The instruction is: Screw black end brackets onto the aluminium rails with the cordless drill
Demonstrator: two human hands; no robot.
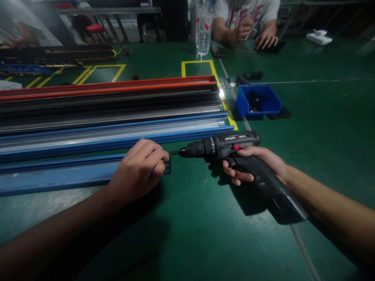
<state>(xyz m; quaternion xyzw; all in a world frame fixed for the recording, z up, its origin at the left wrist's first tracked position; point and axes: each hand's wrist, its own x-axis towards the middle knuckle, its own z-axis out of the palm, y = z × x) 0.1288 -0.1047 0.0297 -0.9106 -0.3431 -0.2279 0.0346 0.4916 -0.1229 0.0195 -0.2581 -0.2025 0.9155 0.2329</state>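
Observation:
My right hand (258,164) is wrapped round the grip of a black cordless drill (237,140), its forefinger at the trigger. The drill points left, and its thin bit (175,151) reaches the fingertips of my left hand (142,168). Those fingers are closed at the end of a blue metal rail (64,171), where a small black end plate (168,165) with openings shows past them. My left fingers hide the rail's end and the tip of the bit, so I cannot see whether a screw is there.
Several long rails lie beyond, among them another blue rail (187,134) and an orange rail (117,85). A blue bin (259,100) with dark parts stands to the right. Clear plastic bottles (203,33) and another person's hands (266,37) are at the table's far side.

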